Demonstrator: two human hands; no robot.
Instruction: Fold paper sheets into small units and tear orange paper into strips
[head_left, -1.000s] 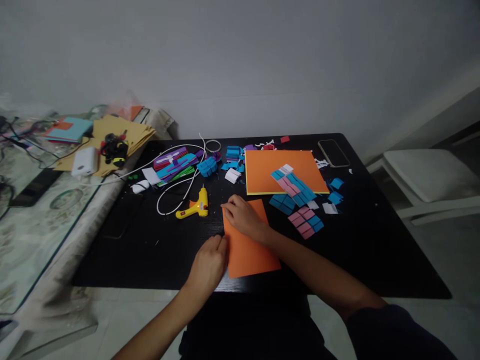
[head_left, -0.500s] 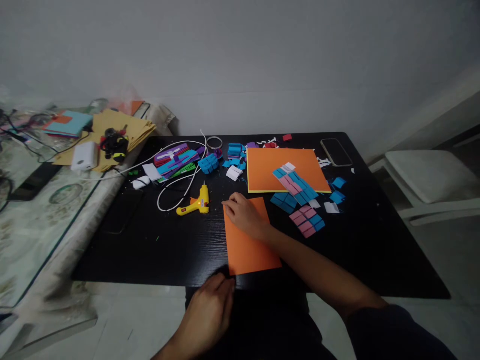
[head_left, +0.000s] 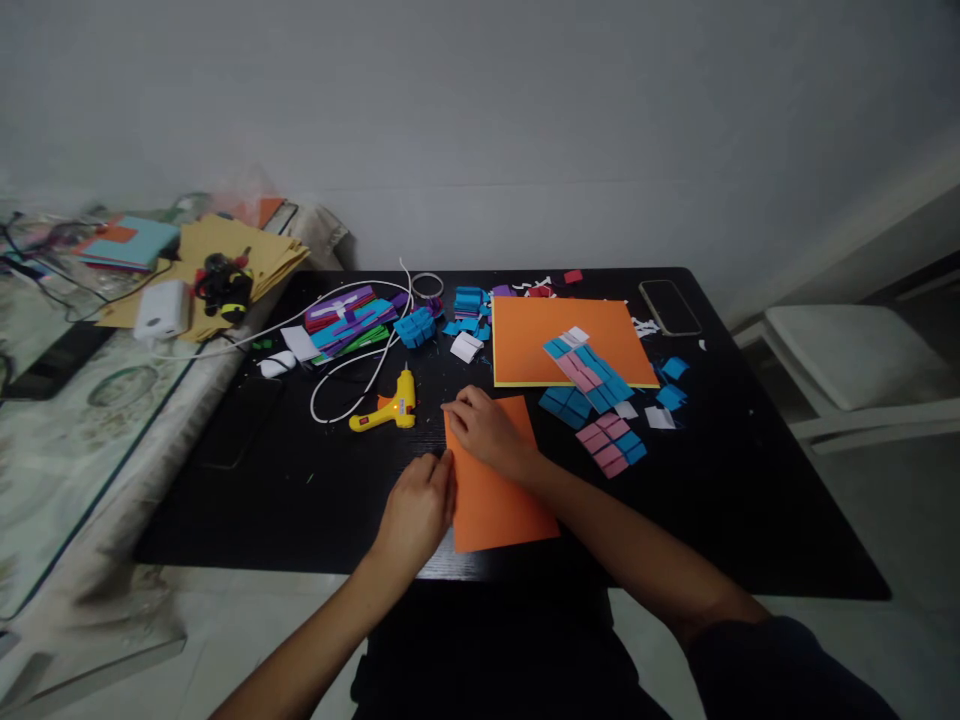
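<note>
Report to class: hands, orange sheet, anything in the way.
Left hand at left edge, right hand over upper part of orange sheet. Black table beneath. Glue gun leftward, apart.

Right grip (head_left: 482, 428) beyond left grip (head_left: 418, 505)

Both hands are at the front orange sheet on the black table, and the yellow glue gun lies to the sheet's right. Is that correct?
Not quite: in the head view, the yellow glue gun lies to the left of the front orange sheet. The left hand and right hand are at that sheet on the black table.
</note>
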